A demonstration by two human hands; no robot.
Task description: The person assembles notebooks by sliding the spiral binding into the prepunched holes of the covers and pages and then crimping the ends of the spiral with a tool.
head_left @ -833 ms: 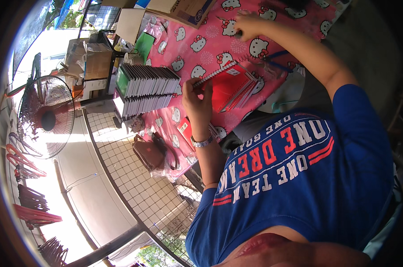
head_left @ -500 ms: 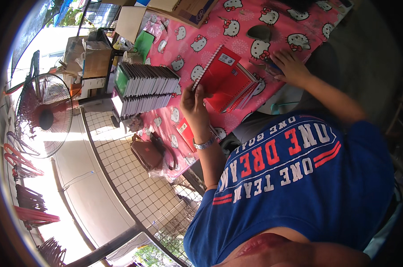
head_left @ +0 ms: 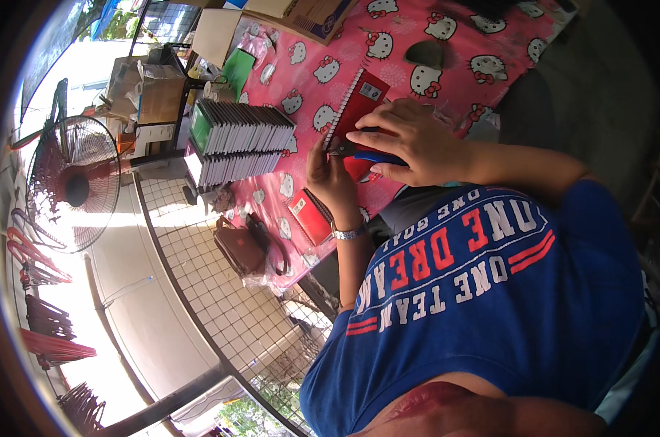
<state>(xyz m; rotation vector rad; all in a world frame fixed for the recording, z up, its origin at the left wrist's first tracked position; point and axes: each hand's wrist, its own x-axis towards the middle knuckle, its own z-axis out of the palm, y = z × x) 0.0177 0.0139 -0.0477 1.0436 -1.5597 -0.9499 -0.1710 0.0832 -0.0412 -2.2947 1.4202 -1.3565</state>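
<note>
A red spiral notebook lies on the pink patterned tablecloth, its wire coil along the left edge. My left hand pinches the coil's near end and the notebook's corner. Closed around blue-handled pliers, my right hand reaches across the notebook. The pliers' dark jaws sit at the coil's near end, close to my left fingertips. Whether they grip the wire is too small to tell. My right hand covers much of the cover.
Two rows of stacked notebooks stand to the left. Another red notebook lies by my left wrist, with a brown bag beyond it. A cardboard box and a dark round object are farther back. A fan stands far left.
My right hand has come from the table's right side onto the notebook, bringing the pliers to the coil. My left hand has shifted slightly nearer and right, still holding the notebook.
</note>
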